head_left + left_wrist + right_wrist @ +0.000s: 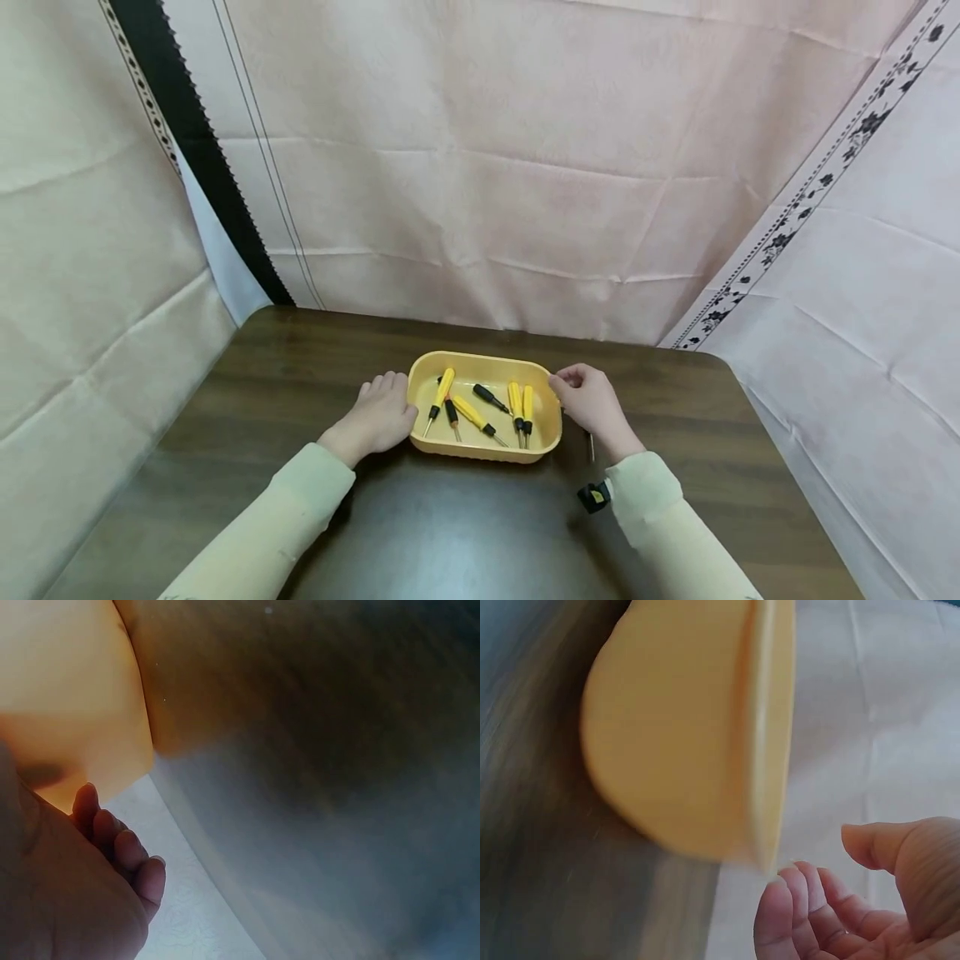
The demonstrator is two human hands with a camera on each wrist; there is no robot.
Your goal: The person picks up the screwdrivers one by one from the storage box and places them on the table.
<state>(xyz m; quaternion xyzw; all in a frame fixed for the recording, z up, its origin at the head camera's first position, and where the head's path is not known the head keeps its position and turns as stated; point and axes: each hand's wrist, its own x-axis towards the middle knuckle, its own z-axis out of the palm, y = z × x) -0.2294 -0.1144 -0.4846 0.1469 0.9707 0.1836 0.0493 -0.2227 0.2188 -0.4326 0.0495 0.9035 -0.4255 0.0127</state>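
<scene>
A yellow tray (480,452) stands on the dark wooden table, with several yellow-handled screwdrivers (515,400) and black-handled ones (487,394) lying loose inside. Against its left end lies my left hand (377,412), back up; the left wrist view shows those fingers (129,851) relaxed beside the tray wall (67,682). My right hand (592,400) is at the right end of the rim. In the right wrist view, this hand (855,900) has its thumb apart from loosely bent fingers, close to the rim (769,750) and not round it.
A thin metal shaft (591,447) shows beside my right wrist, its other end hidden. On that wrist sits a small black device (594,497). Pale cloth (480,183) hangs behind the table (315,358) and along both sides.
</scene>
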